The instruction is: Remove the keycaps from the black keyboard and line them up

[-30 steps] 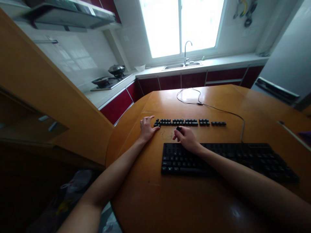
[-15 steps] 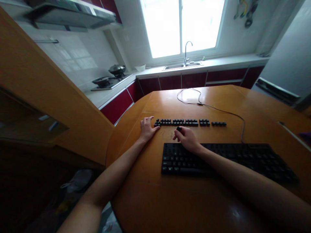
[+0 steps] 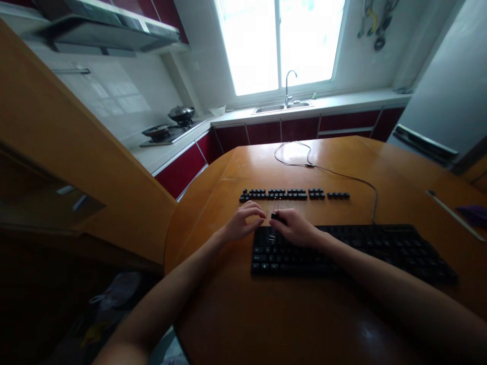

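My right hand [image 3: 294, 225] is closed on a keycap puller [image 3: 274, 216], a small black grip with thin wires sticking out of it. It is over the upper left part of a black keyboard [image 3: 304, 266], where the key rows show gaps without caps. Just left of the puller, my left hand [image 3: 245, 220] is held with thumb and fingers apart and nothing visible between them. Beyond both hands, loose black keycaps [image 3: 297, 194] stand in rows on the wooden table [image 3: 213, 299].
A thin cable [image 3: 350, 176] runs from the keyboard's back edge to a loop at the far side of the table. At the right lie a pale stick [image 3: 454, 215] and a purple cloth [image 3: 472, 215]. Behind are a counter with a sink [image 3: 270, 108] and a stove [image 3: 171, 134].
My left hand has left the end of the keycap rows and come right and nearer, beside the puller. My right hand has drawn slightly back, with the puller turned so its wires show.
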`<state>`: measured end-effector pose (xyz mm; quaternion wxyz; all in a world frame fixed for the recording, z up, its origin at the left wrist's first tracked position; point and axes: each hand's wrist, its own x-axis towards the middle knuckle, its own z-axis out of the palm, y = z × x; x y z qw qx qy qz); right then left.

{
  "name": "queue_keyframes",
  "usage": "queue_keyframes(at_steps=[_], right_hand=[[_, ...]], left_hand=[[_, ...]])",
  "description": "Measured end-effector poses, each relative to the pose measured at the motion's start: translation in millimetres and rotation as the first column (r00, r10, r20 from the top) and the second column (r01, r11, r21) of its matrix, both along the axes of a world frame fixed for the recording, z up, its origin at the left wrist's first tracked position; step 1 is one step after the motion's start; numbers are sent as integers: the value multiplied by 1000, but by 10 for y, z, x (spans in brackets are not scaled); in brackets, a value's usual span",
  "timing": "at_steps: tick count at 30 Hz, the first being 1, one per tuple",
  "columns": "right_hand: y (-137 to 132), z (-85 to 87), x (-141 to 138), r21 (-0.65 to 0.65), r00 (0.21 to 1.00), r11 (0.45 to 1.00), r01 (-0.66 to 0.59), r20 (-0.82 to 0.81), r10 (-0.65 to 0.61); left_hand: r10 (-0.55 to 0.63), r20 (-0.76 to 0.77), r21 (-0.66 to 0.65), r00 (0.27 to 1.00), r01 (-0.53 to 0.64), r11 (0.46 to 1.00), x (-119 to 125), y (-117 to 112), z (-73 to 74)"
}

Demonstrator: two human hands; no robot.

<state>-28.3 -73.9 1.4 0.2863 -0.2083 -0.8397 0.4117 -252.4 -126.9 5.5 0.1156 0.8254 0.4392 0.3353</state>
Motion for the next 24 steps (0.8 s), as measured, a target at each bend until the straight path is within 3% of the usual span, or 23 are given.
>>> queue_keyframes(at_steps=[2, 4, 7, 11, 13, 16, 20, 24], right_hand=[[-14, -12, 30, 43, 998, 997, -56, 29, 55], [-22, -22, 50, 104, 992, 988, -117, 54, 112], [-33, -4, 81, 243, 977, 947, -211, 64, 202], [-48, 35, 114, 451, 939, 825, -341, 127, 319], [-58, 25, 111, 508, 937, 788, -347, 159, 310], [-70, -23, 83, 463, 966, 849, -257, 112, 231], [-63, -62, 42, 230, 987, 959, -163, 38, 159], [-32, -69, 16, 70, 985, 982, -175, 24, 173]], left_hand=[[-153, -14, -121, 988, 150, 981, 28, -54, 11], [-220, -22, -198, 975, 211, 957, 22, -66, 3], [-243, -26, -270, 970, 227, 936, -1, -50, -6], [-240, -22, -285, 971, 224, 932, 33, -60, 13], [-244, -50, -269, 969, 222, 937, 87, -75, 14], [-238, -80, -240, 968, 213, 947, 172, -86, -19], [-204, -32, -232, 978, 191, 954, 222, -76, -83], [-196, -7, -250, 981, 188, 950, 227, -72, -96]])
